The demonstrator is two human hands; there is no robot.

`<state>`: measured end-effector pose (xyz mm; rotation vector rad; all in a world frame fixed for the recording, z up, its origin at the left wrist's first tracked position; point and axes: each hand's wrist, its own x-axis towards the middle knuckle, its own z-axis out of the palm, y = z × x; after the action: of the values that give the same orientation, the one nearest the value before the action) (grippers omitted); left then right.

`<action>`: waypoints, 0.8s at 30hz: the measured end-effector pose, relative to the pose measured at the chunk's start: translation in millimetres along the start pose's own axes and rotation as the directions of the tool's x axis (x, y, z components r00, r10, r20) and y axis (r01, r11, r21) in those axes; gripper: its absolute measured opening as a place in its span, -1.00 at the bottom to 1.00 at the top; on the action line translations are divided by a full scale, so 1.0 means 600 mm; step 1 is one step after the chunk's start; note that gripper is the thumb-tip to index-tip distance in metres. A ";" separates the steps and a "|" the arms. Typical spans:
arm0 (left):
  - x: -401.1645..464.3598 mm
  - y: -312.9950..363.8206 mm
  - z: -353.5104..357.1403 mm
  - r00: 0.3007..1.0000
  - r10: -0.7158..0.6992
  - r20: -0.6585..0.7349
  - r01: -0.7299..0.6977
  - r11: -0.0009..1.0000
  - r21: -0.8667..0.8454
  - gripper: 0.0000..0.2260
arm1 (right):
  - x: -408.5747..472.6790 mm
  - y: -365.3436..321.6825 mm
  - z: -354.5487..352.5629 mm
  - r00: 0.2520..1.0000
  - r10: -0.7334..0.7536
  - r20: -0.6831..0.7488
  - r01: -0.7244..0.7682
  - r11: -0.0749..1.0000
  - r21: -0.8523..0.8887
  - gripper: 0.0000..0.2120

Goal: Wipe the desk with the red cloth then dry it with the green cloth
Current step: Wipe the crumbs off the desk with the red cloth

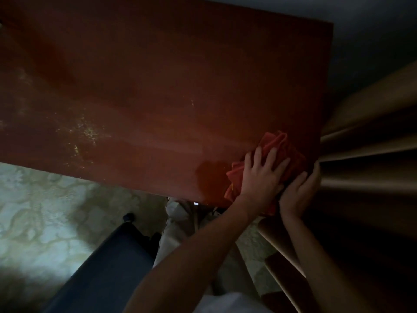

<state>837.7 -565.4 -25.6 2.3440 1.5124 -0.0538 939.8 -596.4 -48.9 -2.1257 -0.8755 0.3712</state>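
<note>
- Risk: we judge the red cloth (279, 146) may slide off the desk (158, 75), since it lies bunched at the near right corner, with a fold hanging over the near edge.
- Risk: the curtain (365, 154) hangs just beside that corner; a wide stroke could snag it.
- Risk: pale specks show at the desk's left; short strokes would leave them.
- Left hand (261, 175): fingers spread flat, pressing down on the cloth.
- Right hand (297, 193): at the desk's right edge, touching the cloth's side; we cannot tell its grip.
- The green cloth is not in view.
</note>
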 end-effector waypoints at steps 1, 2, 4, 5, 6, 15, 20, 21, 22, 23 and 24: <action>0.018 -0.008 -0.009 1.000 -0.024 -0.004 0.024 1.000 -0.006 -0.37 | -0.005 0.006 0.005 0.998 -0.065 0.025 0.067 0.994 -0.091 -0.53; 0.037 -0.019 -0.020 0.999 -0.043 -0.007 0.043 0.999 0.000 -0.36 | -0.010 0.011 0.009 0.992 -0.113 0.056 0.121 0.976 -0.182 -0.54; 0.081 -0.058 -0.048 0.995 -0.096 -0.026 0.096 0.995 0.001 -0.36 | -0.013 0.014 0.009 0.982 -0.135 0.134 0.173 0.923 -0.342 -0.53; 0.103 -0.089 -0.065 0.988 -0.146 -0.053 0.145 0.989 -0.015 -0.37 | -0.012 0.016 0.008 0.976 -0.126 0.179 0.190 0.895 -0.403 -0.51; 0.120 -0.125 -0.084 0.973 -0.214 -0.088 0.212 0.977 -0.039 -0.38 | -0.012 0.015 0.006 0.968 -0.114 0.224 0.207 0.867 -0.453 -0.50; -0.091 -0.489 -0.128 0.496 -0.850 -0.179 0.796 0.527 -0.298 -0.41 | -0.086 -0.060 0.072 0.737 -0.343 0.583 0.614 0.701 -0.363 -0.52; -0.253 -0.616 -0.129 0.260 -0.944 -0.204 0.881 0.319 -0.349 -0.44 | -0.143 -0.130 0.139 0.600 -0.372 0.708 0.708 0.659 -0.253 -0.51; -0.266 -0.631 -0.131 0.244 -0.951 -0.191 0.885 0.298 -0.357 -0.44 | -0.151 -0.136 0.147 0.593 -0.370 0.715 0.715 0.650 -0.257 -0.50; -0.273 -0.637 -0.132 0.253 -0.950 -0.185 0.884 0.305 -0.355 -0.44 | -0.158 -0.139 0.154 0.600 -0.365 0.712 0.719 0.637 -0.279 -0.50; -0.273 -0.633 -0.131 0.293 -0.937 -0.190 0.875 0.343 -0.342 -0.44 | -0.164 -0.141 0.159 0.615 -0.363 0.700 0.721 0.618 -0.313 -0.50; -0.269 -0.621 -0.129 0.358 -0.911 -0.203 0.859 0.407 -0.311 -0.44 | -0.169 -0.141 0.162 0.628 -0.363 0.689 0.724 0.596 -0.347 -0.49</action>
<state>424.7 -545.5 -18.0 1.1243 2.7026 0.2180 777.4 -574.1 -49.8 -2.1121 -2.2399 0.4024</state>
